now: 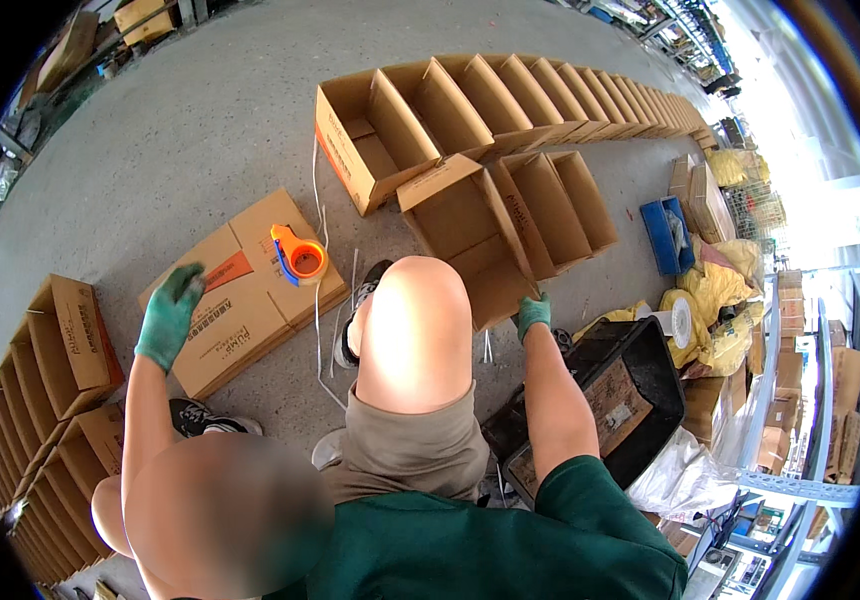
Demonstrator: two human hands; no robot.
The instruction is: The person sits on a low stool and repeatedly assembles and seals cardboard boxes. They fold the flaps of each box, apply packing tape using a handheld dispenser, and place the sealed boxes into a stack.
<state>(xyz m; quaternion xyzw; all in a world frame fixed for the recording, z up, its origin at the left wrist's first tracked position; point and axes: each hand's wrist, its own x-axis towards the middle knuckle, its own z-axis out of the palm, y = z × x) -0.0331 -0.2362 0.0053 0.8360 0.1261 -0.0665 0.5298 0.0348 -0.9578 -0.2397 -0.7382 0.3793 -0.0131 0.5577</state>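
Head view: grey concrete floor (190, 130) with open cardboard boxes (510, 95) at twelve o'clock. Gloved left hand (168, 315) lies spread on a sealed brown carton (245, 290); gloved right hand (533, 313) apparently pinches an open box's flap (495, 290).

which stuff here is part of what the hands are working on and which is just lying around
In use:
left hand on the flat stack of cartons
orange tape dispenser sitting on that stack
right hand at the flap of an open carton

Lying about:
black crate
blue tray
yellow bags
white straps on the floor
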